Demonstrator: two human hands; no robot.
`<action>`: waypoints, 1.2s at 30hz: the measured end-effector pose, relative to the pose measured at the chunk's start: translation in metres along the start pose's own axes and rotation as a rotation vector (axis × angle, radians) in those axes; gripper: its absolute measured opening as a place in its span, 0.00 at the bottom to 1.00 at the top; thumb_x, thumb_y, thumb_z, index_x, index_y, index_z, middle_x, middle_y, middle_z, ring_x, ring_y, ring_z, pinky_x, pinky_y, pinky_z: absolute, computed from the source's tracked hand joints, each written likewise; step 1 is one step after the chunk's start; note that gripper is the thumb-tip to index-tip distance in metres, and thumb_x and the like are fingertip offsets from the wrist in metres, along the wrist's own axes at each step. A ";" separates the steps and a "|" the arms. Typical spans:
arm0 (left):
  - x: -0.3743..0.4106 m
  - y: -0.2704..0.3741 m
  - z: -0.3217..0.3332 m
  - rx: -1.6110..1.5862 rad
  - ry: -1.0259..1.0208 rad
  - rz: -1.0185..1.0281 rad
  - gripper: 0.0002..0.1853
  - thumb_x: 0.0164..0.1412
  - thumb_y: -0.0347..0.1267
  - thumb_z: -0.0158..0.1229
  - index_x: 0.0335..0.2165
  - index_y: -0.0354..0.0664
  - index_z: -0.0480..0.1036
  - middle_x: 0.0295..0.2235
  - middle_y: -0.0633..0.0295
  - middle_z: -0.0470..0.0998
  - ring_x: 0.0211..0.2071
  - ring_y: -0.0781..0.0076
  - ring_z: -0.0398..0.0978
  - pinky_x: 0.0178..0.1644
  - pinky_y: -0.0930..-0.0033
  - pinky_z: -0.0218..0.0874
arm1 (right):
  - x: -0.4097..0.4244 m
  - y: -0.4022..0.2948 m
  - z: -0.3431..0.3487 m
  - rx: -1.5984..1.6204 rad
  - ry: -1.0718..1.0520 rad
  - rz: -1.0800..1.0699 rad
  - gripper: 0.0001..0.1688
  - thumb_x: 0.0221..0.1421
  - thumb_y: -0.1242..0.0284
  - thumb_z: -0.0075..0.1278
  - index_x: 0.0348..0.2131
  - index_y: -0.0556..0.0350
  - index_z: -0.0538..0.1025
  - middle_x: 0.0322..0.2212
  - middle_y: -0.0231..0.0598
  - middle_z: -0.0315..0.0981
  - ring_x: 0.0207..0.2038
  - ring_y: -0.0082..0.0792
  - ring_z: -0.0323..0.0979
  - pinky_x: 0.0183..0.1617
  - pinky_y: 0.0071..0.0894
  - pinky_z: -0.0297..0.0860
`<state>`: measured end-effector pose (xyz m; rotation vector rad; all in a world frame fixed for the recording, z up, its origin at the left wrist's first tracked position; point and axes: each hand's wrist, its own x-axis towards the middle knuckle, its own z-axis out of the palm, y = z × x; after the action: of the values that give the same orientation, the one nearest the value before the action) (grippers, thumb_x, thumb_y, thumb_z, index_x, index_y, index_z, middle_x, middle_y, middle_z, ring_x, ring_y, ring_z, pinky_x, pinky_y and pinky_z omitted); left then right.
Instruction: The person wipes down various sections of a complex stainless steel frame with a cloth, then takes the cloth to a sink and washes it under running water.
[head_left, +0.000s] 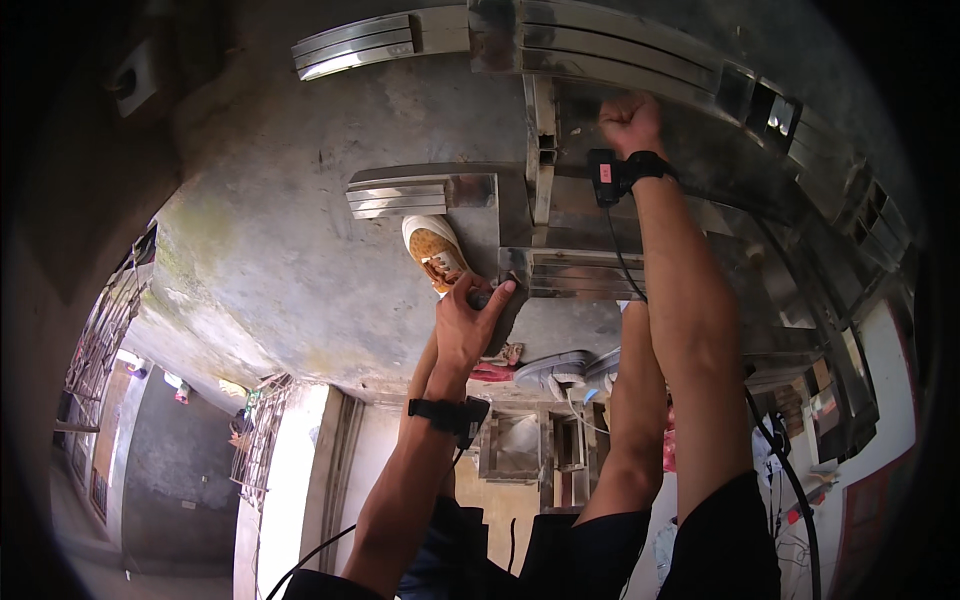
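Note:
My left hand (465, 322) grips a dark, rough-looking block (507, 322) between thumb and fingers, at the corner of a shiny metal frame. What the block is exactly cannot be told. Up and to the right, my right hand (631, 124) is curled into a fist just below a long ribbed metal bar (615, 49); I see nothing in it. The frame's metal upright (544, 142) has open square tube ends and stands left of that fist. A shorter ribbed metal piece (397, 200) reaches out to the left.
Stained concrete floor (262, 217) lies around the metalwork. My tan shoe (435, 251) is close to the left hand. Grey shoes (555, 371) and a red cloth (493, 372) lie nearer me. More metal sections (870, 217) spread along the right. Cables hang from both wrist devices.

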<state>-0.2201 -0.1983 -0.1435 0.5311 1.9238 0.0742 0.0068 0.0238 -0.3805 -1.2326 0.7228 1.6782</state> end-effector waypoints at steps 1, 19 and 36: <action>0.001 0.001 0.003 -0.005 0.003 0.014 0.23 0.51 0.47 0.64 0.25 0.34 0.72 0.17 0.59 0.72 0.21 0.73 0.68 0.28 0.70 0.61 | 0.004 -0.008 -0.004 0.039 -0.010 -0.015 0.25 0.57 0.69 0.38 0.12 0.43 0.47 0.12 0.23 0.34 0.13 0.23 0.33 0.18 0.24 0.37; 0.005 -0.005 0.021 -0.118 0.013 -0.009 0.18 0.54 0.40 0.63 0.26 0.34 0.69 0.21 0.58 0.74 0.23 0.74 0.67 0.31 0.72 0.61 | 0.009 0.052 0.008 0.328 -0.031 0.023 0.22 0.52 0.73 0.37 0.10 0.42 0.49 0.11 0.23 0.34 0.14 0.23 0.32 0.19 0.25 0.36; 0.005 -0.005 0.024 -0.156 0.050 0.078 0.17 0.56 0.39 0.61 0.26 0.35 0.69 0.20 0.59 0.71 0.23 0.75 0.65 0.30 0.71 0.60 | -0.048 0.041 0.047 -0.975 -0.290 -0.035 0.12 0.61 0.64 0.41 0.27 0.49 0.68 0.23 0.28 0.63 0.26 0.24 0.60 0.37 0.27 0.62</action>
<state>-0.2019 -0.2057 -0.1590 0.5033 1.9262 0.2876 -0.0456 0.0309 -0.3216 -1.5463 -0.3675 2.1957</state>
